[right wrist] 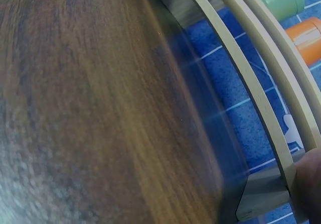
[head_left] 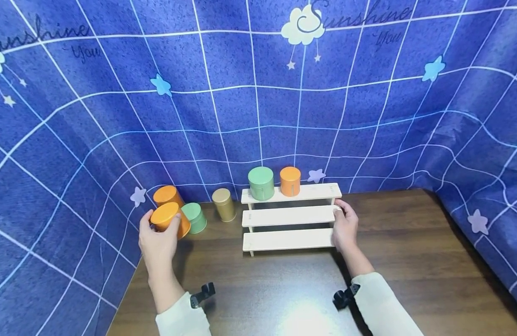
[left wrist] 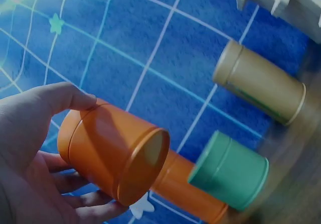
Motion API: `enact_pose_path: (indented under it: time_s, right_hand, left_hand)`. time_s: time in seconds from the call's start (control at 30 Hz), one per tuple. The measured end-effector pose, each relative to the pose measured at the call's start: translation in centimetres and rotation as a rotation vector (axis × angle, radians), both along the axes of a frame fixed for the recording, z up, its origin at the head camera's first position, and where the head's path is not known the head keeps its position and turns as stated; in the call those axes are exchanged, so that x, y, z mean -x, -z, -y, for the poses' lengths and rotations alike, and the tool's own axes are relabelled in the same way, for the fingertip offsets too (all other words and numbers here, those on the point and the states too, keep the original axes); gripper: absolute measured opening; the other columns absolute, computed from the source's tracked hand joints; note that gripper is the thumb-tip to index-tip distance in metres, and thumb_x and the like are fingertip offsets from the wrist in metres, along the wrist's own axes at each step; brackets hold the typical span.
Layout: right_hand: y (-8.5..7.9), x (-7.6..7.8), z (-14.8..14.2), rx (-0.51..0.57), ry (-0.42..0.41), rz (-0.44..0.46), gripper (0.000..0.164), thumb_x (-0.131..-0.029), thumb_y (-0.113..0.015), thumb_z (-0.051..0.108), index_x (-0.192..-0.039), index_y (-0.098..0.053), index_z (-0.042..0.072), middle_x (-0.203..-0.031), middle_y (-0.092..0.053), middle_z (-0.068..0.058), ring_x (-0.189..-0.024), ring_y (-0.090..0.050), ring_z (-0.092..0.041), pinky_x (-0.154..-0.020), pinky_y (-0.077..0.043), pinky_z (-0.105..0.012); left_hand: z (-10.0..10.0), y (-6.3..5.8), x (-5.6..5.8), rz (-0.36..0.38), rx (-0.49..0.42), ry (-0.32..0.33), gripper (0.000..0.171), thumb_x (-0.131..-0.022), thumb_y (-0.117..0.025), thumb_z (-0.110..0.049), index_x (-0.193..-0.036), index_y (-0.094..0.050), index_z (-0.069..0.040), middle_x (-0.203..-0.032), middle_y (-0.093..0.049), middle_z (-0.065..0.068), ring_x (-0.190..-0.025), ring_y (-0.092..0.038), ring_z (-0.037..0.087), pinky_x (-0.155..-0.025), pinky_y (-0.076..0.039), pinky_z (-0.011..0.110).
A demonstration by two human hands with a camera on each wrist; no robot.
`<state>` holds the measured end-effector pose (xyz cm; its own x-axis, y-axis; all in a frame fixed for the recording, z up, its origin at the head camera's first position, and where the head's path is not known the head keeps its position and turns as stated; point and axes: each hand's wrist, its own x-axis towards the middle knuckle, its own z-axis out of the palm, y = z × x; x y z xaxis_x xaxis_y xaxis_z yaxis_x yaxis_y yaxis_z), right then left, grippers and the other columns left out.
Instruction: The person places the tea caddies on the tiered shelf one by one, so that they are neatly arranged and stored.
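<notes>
My left hand (head_left: 158,240) grips an orange canister (left wrist: 113,151) between thumb and fingers, lifted off the table with its base showing in the left wrist view. Just behind it stand another orange canister (head_left: 167,193) and a short green canister (head_left: 195,218). A taller gold canister (head_left: 224,205) is to their right. At the right end of a pale three-step shelf (head_left: 288,240), my right hand (head_left: 345,226) holds the side by the middle step. On the top step sit a green canister (head_left: 261,183) and a smaller orange canister (head_left: 290,181).
The brown wooden table (head_left: 283,289) reflects a bright light near its front. A blue gridded curtain (head_left: 224,112) with clouds and stars hangs behind and along both sides. Black wrist camera mounts (head_left: 345,297) sit at the white sleeves (head_left: 386,303).
</notes>
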<state>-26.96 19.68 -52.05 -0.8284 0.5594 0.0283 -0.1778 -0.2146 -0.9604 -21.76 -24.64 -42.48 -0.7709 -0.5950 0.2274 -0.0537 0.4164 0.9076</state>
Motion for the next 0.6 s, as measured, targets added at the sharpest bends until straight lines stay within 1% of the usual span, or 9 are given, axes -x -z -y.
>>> enact_pose_path:
  time_s: [0.07,0.1,0.23,0.27,0.33,0.43,0.5,0.53,0.6]
  right_hand:
    - [0.0,0.0,0.0,-0.005,-0.001,-0.001,0.036,-0.102,-0.049,-0.005,-0.135,-0.062,-0.009,-0.108,-0.063,0.005,-0.103,-0.064,-0.01,-0.093,-0.057,-0.019]
    - [0.0,0.0,-0.1,-0.016,-0.001,0.005,0.035,-0.102,-0.049,-0.004,-0.134,-0.063,-0.008,-0.11,-0.064,0.004,-0.103,-0.064,-0.009,-0.093,-0.056,-0.018]
    - [0.2,-0.1,-0.2,-0.066,-0.014,0.038,0.034,-0.103,-0.05,-0.003,-0.134,-0.064,-0.006,-0.119,-0.065,-0.008,-0.104,-0.064,-0.01,-0.092,-0.055,-0.016]
    - [0.3,-0.2,-0.2,-0.08,-0.017,0.045,0.034,-0.103,-0.05,-0.002,-0.134,-0.064,-0.006,-0.122,-0.065,-0.011,-0.104,-0.064,-0.01,-0.092,-0.054,-0.016]
    - [0.4,-0.2,-0.3,-0.097,-0.023,0.046,0.034,-0.103,-0.05,-0.002,-0.134,-0.064,-0.006,-0.125,-0.065,-0.015,-0.104,-0.063,-0.01,-0.092,-0.054,-0.016]
    - [0.3,-0.1,-0.4,-0.103,-0.018,0.038,0.034,-0.103,-0.05,-0.001,-0.134,-0.064,-0.005,-0.125,-0.065,-0.015,-0.103,-0.064,-0.01,-0.092,-0.055,-0.018]
    - [0.2,-0.1,-0.4,-0.095,-0.016,0.037,0.034,-0.103,-0.05,-0.001,-0.134,-0.065,-0.005,-0.122,-0.065,-0.013,-0.102,-0.064,-0.011,-0.092,-0.056,-0.02]
    - [0.2,-0.1,-0.5,-0.091,-0.016,0.041,0.034,-0.103,-0.05,-0.001,-0.134,-0.065,-0.005,-0.122,-0.065,-0.012,-0.102,-0.064,-0.011,-0.092,-0.056,-0.019]
    - [0.3,-0.1,-0.5,-0.08,-0.022,0.05,0.034,-0.103,-0.05,-0.001,-0.135,-0.064,-0.004,-0.123,-0.065,-0.012,-0.102,-0.065,-0.01,-0.091,-0.056,-0.018]
  left_hand:
    - [-0.6,-0.6,-0.1,-0.021,0.009,0.032,0.085,-0.087,-0.084,-0.039,-0.157,-0.046,-0.008,-0.154,-0.056,0.023,-0.139,-0.058,0.042,-0.118,-0.045,0.057]
    - [-0.8,-0.8,-0.2,-0.029,0.015,0.046,0.085,-0.087,-0.085,-0.038,-0.156,-0.047,-0.008,-0.153,-0.057,0.023,-0.138,-0.059,0.041,-0.117,-0.045,0.057]
    - [-1.8,-1.5,-0.6,-0.04,0.057,0.089,0.082,-0.087,-0.085,-0.036,-0.156,-0.048,-0.009,-0.149,-0.061,0.021,-0.133,-0.062,0.036,-0.115,-0.048,0.055]
    - [-2.0,-1.7,-0.7,-0.039,0.068,0.097,0.082,-0.087,-0.085,-0.036,-0.156,-0.048,-0.01,-0.147,-0.061,0.02,-0.131,-0.062,0.035,-0.114,-0.048,0.054]
    - [-2.5,-2.0,-0.8,-0.043,0.084,0.113,0.081,-0.087,-0.085,-0.035,-0.155,-0.049,-0.011,-0.144,-0.063,0.018,-0.127,-0.064,0.032,-0.111,-0.05,0.048]
    - [-3.3,-2.5,-0.9,-0.054,0.112,0.137,0.079,-0.087,-0.086,-0.035,-0.154,-0.051,-0.012,-0.14,-0.065,0.016,-0.122,-0.065,0.028,-0.104,-0.051,0.037]
    - [-3.9,-2.8,-1.0,-0.062,0.138,0.146,0.078,-0.087,-0.086,-0.035,-0.154,-0.051,-0.012,-0.139,-0.065,0.016,-0.119,-0.064,0.028,-0.099,-0.049,0.035]
    - [-4.1,-2.9,-1.0,-0.068,0.152,0.15,0.078,-0.087,-0.086,-0.035,-0.153,-0.052,-0.011,-0.139,-0.065,0.017,-0.118,-0.064,0.029,-0.099,-0.049,0.037]
    - [-4.5,-3.1,-1.2,-0.079,0.185,0.153,0.079,-0.087,-0.087,-0.034,-0.153,-0.052,-0.01,-0.14,-0.064,0.019,-0.118,-0.063,0.033,-0.101,-0.051,0.044]
